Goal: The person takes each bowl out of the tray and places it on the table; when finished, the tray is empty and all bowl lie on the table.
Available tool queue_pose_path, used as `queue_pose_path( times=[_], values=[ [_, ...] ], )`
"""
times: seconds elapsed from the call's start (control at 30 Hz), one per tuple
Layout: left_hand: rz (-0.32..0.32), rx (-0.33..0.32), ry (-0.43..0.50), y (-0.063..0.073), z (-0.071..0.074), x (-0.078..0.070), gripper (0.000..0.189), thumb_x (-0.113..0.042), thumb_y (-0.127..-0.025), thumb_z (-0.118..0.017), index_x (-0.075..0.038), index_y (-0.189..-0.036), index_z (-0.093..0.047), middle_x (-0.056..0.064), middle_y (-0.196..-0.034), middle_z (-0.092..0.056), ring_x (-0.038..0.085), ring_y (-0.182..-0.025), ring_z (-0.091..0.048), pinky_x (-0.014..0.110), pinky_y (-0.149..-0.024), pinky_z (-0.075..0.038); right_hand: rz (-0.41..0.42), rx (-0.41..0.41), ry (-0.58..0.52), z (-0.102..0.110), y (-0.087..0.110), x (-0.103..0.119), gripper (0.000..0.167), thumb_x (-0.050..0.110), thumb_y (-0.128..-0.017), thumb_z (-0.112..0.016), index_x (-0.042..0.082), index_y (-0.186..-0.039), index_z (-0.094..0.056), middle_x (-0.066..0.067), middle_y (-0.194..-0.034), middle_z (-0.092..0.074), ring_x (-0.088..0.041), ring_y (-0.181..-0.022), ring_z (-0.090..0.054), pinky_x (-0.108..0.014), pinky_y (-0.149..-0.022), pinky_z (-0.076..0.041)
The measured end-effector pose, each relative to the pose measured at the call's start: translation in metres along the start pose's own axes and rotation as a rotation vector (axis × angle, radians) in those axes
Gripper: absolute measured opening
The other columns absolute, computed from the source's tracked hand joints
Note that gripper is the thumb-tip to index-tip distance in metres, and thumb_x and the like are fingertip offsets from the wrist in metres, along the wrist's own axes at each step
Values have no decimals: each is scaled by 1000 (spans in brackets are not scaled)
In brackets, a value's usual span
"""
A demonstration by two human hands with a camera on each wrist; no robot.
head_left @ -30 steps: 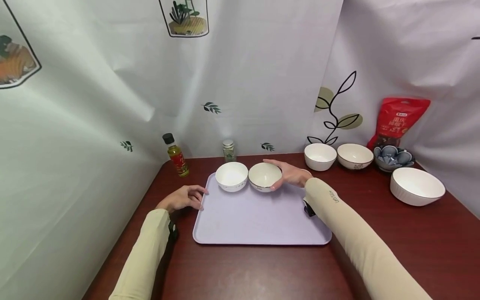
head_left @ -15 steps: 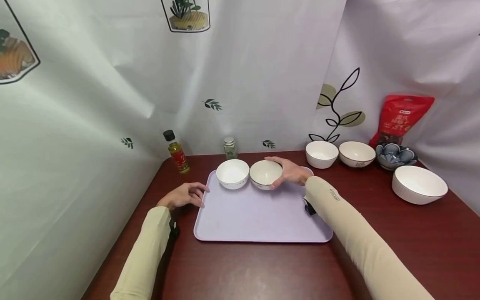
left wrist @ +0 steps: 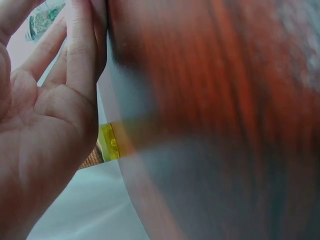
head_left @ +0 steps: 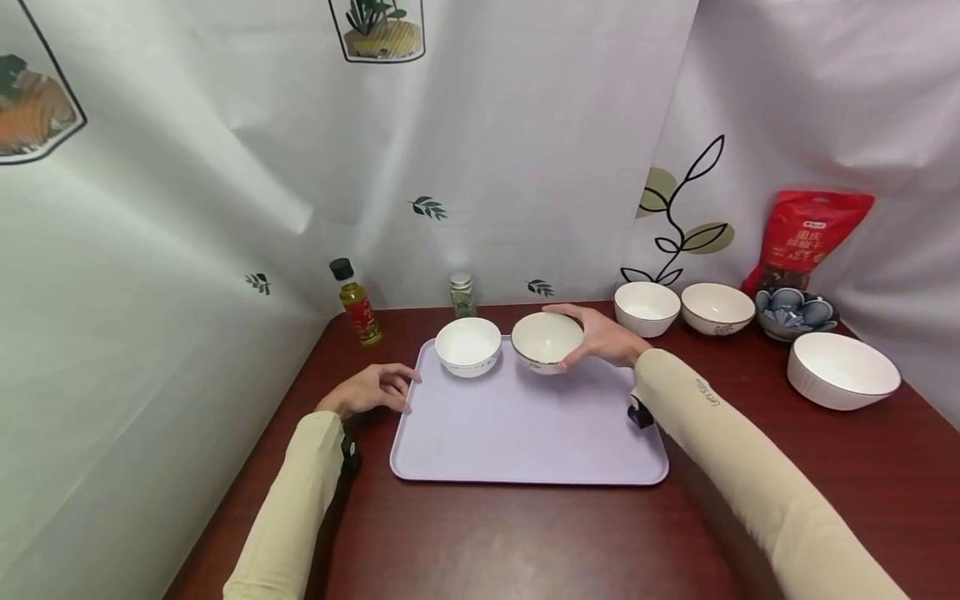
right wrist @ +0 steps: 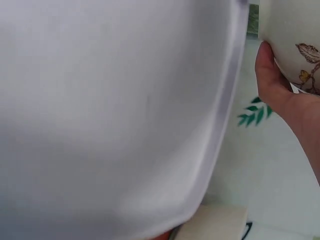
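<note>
Right hand (head_left: pixel 606 337) and cream bowl (head_left: pixel 546 333), with clock hours read in the head view, twelve being away from the person. The hand grasps the bowl from its three o'clock side, thumb toward the near rim and fingers toward the far rim, so that the bowl lies at nine o'clock from the palm. The bowl is round, without a long axis, and its mouth faces upward. It appears at the far edge of the tray (head_left: pixel 525 437), whose long axis runs from nine to three; whether its base touches the tray cannot be told. At nine o'clock from it, just beside and apart by a narrow gap, is a white bowl (head_left: pixel 468 346). The left hand (head_left: pixel 366 390), the farther of the two, is released, its fingers at the tray's nine o'clock edge; from there the cream bowl lies between two and three o'clock, well apart. The governing relation is judged to be this gap: a shift toward nine would close it, one toward three would widen it.
</note>
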State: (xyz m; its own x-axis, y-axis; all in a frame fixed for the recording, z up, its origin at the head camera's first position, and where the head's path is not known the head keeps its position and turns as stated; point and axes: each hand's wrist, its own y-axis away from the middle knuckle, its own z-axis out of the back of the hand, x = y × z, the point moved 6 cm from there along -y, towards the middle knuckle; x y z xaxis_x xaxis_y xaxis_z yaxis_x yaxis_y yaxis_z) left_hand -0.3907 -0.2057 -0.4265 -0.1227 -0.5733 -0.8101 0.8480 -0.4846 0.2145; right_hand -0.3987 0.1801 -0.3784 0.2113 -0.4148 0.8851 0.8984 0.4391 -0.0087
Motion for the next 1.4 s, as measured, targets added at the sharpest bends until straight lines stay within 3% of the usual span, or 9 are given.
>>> queue_pose_path(
  times=[0.2,0.4,0.53,0.7,0.9,1.17,1.4],
  values=[
    [0,-4,12,1,-1,1,55,-5,-81,-80,1,-131,-59,16,-98,-67,17,-86,-60,21,-79,-51,29,-10,36,22,28,1,108,9,-57,-93,16,-152,-42,-10,-150,-47,-27,-127,-48,-28,-102,-37],
    [-6,-1,3,2,0,0,55,-6,-81,-81,1,-130,-59,16,-98,-67,17,-86,-60,21,-79,-51,85,-51,34,46,66,-10,106,6,-60,-92,10,-153,-40,-12,-152,-44,-11,-125,-44,-13,-96,-37],
    [-9,5,5,-2,0,-1,55,-6,-80,-81,1,-131,-59,15,-97,-67,16,-86,-60,21,-78,-51,99,-93,24,63,95,-18,106,4,-62,-91,8,-153,-38,-11,-144,-47,-4,-119,-46,-11,-94,-39],
    [-3,7,-6,-2,0,1,56,-8,-80,-82,0,-131,-59,13,-97,-68,15,-85,-62,21,-78,-52,85,-172,52,85,127,-29,102,1,-64,-88,9,-153,-39,-3,-138,-46,-3,-114,-47,-11,-90,-42],
    [3,7,0,-2,0,1,56,-10,-81,-82,-1,-132,-59,14,-99,-68,15,-86,-63,22,-80,-53,-12,-269,79,105,160,-49,99,2,-68,-88,9,-154,-38,7,-137,-47,-1,-108,-50,-12,-85,-45],
    [-6,24,27,1,-2,2,56,-7,-80,-81,1,-131,-58,21,-102,-67,17,-86,-64,21,-80,-53,-206,-360,180,115,183,-84,104,14,-74,-88,7,-158,-27,-25,-148,-39,6,-95,-50,-7,-80,-40],
    [-9,22,19,-1,0,2,56,-8,-81,-80,1,-131,-59,20,-102,-67,18,-87,-62,21,-80,-52,-260,-401,172,122,187,-85,108,17,-75,-88,4,-159,-21,-30,-147,-38,6,-92,-50,-8,-78,-39]
  ],
)
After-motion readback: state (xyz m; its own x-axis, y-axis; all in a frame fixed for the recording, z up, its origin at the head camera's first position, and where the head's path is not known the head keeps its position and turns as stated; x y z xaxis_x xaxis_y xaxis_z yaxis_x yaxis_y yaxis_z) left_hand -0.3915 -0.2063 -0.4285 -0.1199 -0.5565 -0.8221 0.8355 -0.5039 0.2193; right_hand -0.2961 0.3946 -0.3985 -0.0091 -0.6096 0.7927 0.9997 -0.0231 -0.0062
